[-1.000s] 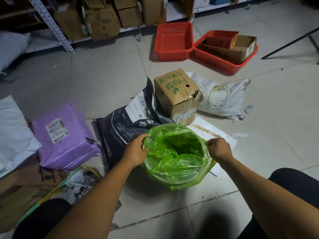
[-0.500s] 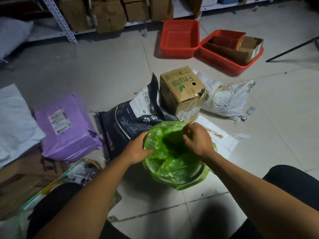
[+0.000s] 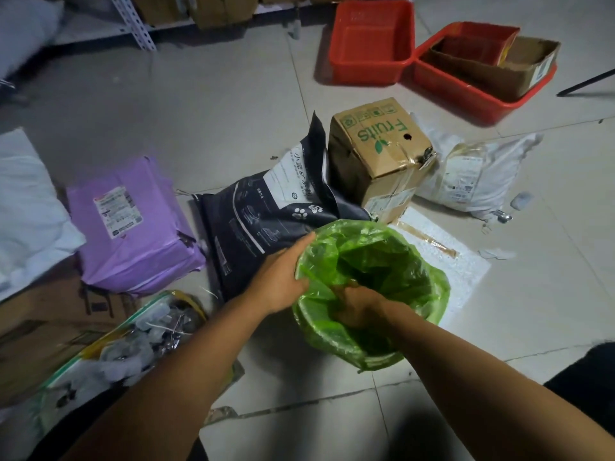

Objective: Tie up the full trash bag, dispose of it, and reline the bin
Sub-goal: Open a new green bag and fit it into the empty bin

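Note:
A green plastic liner [image 3: 409, 267] is draped over a small round bin on the tiled floor, its edge folded down over the rim. My left hand [image 3: 283, 277] holds the liner's left rim from outside, thumb tucked over the edge. My right hand [image 3: 357, 306] is down inside the bin, against the green plastic; its fingers are hidden in the folds. A tied clear bag full of trash [image 3: 133, 341] lies on the floor at my lower left.
A dark pet-food bag [image 3: 266, 211], a "Fruits" carton [image 3: 379, 154] and a white foam sheet [image 3: 442, 257] crowd the bin's far side. A purple parcel [image 3: 129, 224] lies left, a white parcel [image 3: 476, 174] right, red crates [image 3: 372, 41] beyond. My knee [image 3: 585, 377] is lower right.
My right hand left the liner's right rim, crossed over the opening and went down inside the bin. My left hand stayed on the left rim.

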A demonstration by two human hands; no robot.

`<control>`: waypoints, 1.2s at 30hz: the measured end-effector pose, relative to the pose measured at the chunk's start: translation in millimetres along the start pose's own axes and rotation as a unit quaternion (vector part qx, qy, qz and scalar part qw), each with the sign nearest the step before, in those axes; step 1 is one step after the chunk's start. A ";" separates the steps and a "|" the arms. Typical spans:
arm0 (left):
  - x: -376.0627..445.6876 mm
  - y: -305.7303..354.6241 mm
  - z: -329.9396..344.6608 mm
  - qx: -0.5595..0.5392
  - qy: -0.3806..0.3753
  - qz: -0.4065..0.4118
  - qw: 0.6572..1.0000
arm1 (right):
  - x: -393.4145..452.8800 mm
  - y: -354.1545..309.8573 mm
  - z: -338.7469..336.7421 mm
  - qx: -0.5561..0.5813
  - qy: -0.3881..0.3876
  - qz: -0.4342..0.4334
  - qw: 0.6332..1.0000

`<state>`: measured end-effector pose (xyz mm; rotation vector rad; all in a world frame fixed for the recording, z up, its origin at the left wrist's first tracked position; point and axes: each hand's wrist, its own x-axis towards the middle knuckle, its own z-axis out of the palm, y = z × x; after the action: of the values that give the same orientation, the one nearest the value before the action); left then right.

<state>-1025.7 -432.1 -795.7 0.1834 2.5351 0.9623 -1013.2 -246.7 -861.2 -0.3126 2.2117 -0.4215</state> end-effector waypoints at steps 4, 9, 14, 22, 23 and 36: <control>0.3 -6.2 -1.3 -0.052 -0.015 -0.022 0.998 | 0.2 1.4 -3.3 -0.017 -0.054 -0.001 0.998; 1.9 -7.4 1.7 -0.066 -0.011 -0.023 0.998 | -0.4 -2.0 -27.1 -0.098 0.012 -0.006 0.995; 3.9 -7.7 7.0 0.016 -0.006 0.000 1.000 | 23.4 2.9 -2.6 -0.100 -0.004 0.021 0.995; 5.8 -13.4 11.5 0.018 0.008 0.005 1.000 | 49.4 22.0 31.6 -0.090 -0.064 0.047 0.993; 5.4 -13.3 12.6 0.018 0.011 0.006 1.000 | 52.3 24.7 34.5 -0.094 -0.068 0.051 0.992; -5.0 -13.6 17.6 0.032 0.027 0.008 0.999 | 41.3 14.4 23.1 -0.123 -0.031 0.048 0.991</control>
<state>-1013.3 -433.1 -814.7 0.1991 2.6204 0.9037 -1021.6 -252.9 -909.5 -0.3427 2.2092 -0.0849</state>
